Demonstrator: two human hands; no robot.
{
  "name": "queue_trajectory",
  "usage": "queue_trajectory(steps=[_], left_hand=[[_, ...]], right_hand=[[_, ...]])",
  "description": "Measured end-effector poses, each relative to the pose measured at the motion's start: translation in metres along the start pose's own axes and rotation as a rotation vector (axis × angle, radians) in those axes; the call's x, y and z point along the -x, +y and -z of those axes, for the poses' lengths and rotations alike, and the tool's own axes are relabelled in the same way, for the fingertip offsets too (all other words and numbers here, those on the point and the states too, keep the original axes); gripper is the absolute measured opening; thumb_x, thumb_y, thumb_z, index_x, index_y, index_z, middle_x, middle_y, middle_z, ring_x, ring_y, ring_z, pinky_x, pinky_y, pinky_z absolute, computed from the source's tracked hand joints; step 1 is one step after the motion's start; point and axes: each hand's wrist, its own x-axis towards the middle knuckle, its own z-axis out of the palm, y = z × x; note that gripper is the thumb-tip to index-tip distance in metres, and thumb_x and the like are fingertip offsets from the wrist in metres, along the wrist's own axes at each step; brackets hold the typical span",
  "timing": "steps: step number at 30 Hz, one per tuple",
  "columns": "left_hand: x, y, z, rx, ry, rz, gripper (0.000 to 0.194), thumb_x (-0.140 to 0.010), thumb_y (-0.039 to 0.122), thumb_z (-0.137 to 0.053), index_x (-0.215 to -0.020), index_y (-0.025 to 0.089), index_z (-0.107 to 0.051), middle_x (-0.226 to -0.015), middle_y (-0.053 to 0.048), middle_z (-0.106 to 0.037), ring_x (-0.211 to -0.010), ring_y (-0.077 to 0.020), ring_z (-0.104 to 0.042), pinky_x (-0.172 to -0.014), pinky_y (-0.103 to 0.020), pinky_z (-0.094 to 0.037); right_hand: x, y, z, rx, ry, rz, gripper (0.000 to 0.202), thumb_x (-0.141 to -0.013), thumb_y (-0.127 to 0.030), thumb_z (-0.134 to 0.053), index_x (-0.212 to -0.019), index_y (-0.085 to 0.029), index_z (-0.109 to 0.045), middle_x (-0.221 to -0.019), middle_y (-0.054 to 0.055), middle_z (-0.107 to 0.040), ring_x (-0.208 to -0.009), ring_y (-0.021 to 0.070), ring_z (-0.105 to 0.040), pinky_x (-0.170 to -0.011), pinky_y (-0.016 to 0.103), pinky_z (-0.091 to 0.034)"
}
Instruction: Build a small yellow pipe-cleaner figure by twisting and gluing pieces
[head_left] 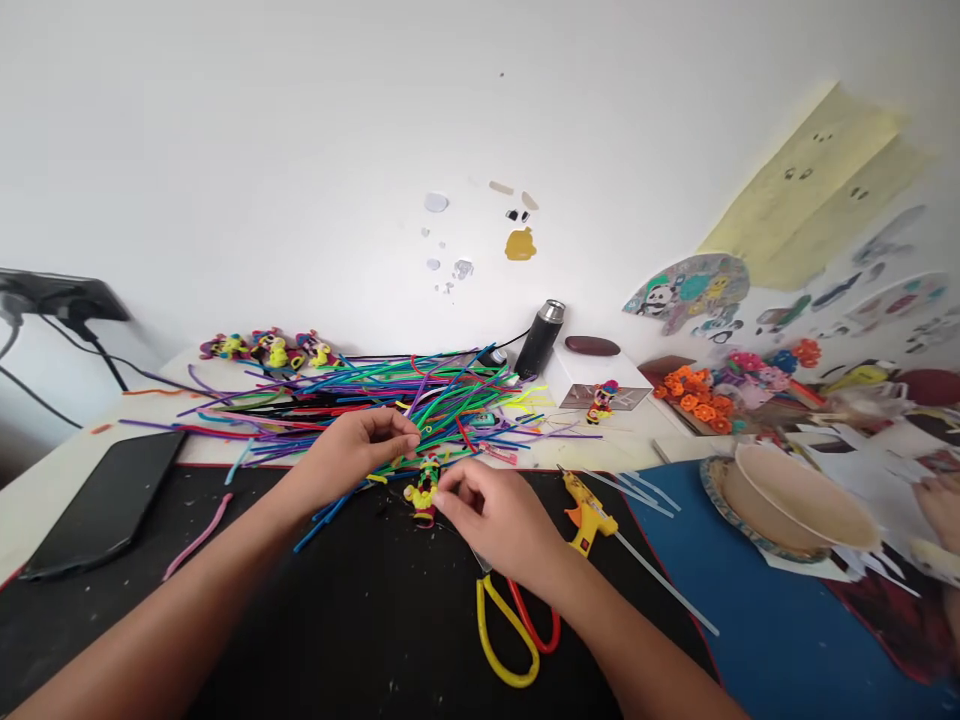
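Note:
A small yellow, red and green pipe-cleaner figure [421, 503] is at the centre of the black mat. My right hand [499, 510] has its thumb and fingertips pinched at the figure's right side. Just above and to the left of it, my left hand [364, 452] is closed, fingertips pressed together. What those fingers hold, if anything, is too small to make out. Behind both hands spreads a heap of loose coloured pipe cleaners [360, 385]. Scissors [491, 640] with yellow and red handles lie below my right hand, their blades partly hidden under it.
A yellow glue gun [589, 515] lies right of my right hand, near clear glue sticks [645, 490]. Farther out are a phone [105, 505], a black flask [541, 338], a white box [592, 380], finished figures [270, 350] and a bowl [806, 500]. Another person's hand [937, 505] shows far right.

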Motion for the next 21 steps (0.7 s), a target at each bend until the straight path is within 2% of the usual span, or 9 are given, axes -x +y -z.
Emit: queue_trajectory(steps=[3,6,8,11,13,17,19,21], left_hand=[[0.001,0.004,0.002,0.051,-0.004,-0.009,0.046,-0.078,0.067,-0.075,-0.082,0.021,-0.073,-0.077,-0.003,-0.074,-0.073,-0.0201,-0.065,-0.071,-0.029,-0.051],[0.002,0.009,0.003,0.110,0.001,-0.003,0.048,-0.075,0.068,-0.075,-0.081,0.021,-0.071,-0.075,-0.002,-0.072,-0.068,-0.0184,-0.062,-0.067,-0.029,-0.048],[0.003,0.012,0.004,0.131,0.003,0.008,0.049,-0.074,0.069,-0.075,-0.079,0.020,-0.070,-0.073,-0.002,-0.071,-0.065,-0.0176,-0.059,-0.066,-0.029,-0.047],[0.004,0.014,0.005,0.154,0.001,0.021,0.049,-0.072,0.068,-0.077,-0.076,0.020,-0.070,-0.071,-0.001,-0.070,-0.064,-0.0169,-0.058,-0.066,-0.029,-0.046],[0.004,0.015,0.004,0.183,-0.006,0.027,0.047,-0.070,0.065,-0.080,-0.076,0.020,-0.070,-0.070,-0.001,-0.070,-0.063,-0.0165,-0.057,-0.066,-0.029,-0.045],[0.005,0.014,0.002,0.220,-0.011,0.026,0.045,-0.069,0.062,-0.082,-0.077,0.020,-0.070,-0.070,-0.001,-0.070,-0.062,-0.0165,-0.056,-0.066,-0.029,-0.045],[0.006,0.013,0.001,0.232,-0.006,0.021,0.044,-0.070,0.061,-0.082,-0.077,0.020,-0.070,-0.071,-0.001,-0.070,-0.062,-0.0163,-0.056,-0.065,-0.029,-0.045],[0.008,0.013,0.001,0.257,0.003,0.018,0.043,-0.070,0.059,-0.083,-0.077,0.020,-0.070,-0.071,-0.001,-0.070,-0.062,-0.0159,-0.055,-0.064,-0.029,-0.044]], right_hand=[[0.031,0.003,0.008,0.304,-0.091,-0.103,0.015,-0.094,-0.035,-0.070,-0.104,-0.025,-0.073,-0.072,-0.001,-0.068,-0.068,0.0186,-0.062,-0.063,0.029,-0.033],[0.062,0.014,0.012,0.512,-0.180,-0.212,0.023,-0.092,-0.034,-0.071,-0.113,-0.025,-0.073,-0.094,0.005,-0.077,-0.087,0.0257,-0.071,-0.072,0.031,-0.040],[0.079,0.021,0.012,0.590,-0.244,-0.263,0.029,-0.089,-0.032,-0.073,-0.117,-0.024,-0.073,-0.107,0.009,-0.077,-0.099,0.0305,-0.073,-0.080,0.033,-0.045],[0.095,0.026,0.008,0.591,-0.295,-0.309,0.056,-0.087,-0.026,-0.071,-0.142,-0.025,-0.062,-0.126,0.012,-0.075,-0.114,0.0329,-0.071,-0.095,0.037,-0.048],[0.101,0.027,0.004,0.610,-0.299,-0.316,0.063,-0.087,-0.018,-0.065,-0.149,-0.023,-0.057,-0.133,0.014,-0.072,-0.119,0.0332,-0.070,-0.100,0.038,-0.048],[0.105,0.030,0.001,0.541,-0.229,-0.302,0.060,-0.085,-0.019,-0.064,-0.145,-0.026,-0.059,-0.130,0.012,-0.074,-0.115,0.0309,-0.073,-0.095,0.035,-0.050],[0.105,0.034,0.000,0.462,-0.191,-0.306,0.058,-0.082,-0.018,-0.066,-0.139,-0.027,-0.063,-0.115,0.008,-0.077,-0.104,0.0274,-0.074,-0.086,0.031,-0.051],[0.105,0.042,-0.001,0.315,-0.163,-0.338,0.053,-0.079,-0.018,-0.068,-0.132,-0.027,-0.065,-0.089,0.002,-0.074,-0.083,0.0217,-0.072,-0.071,0.027,-0.049]])
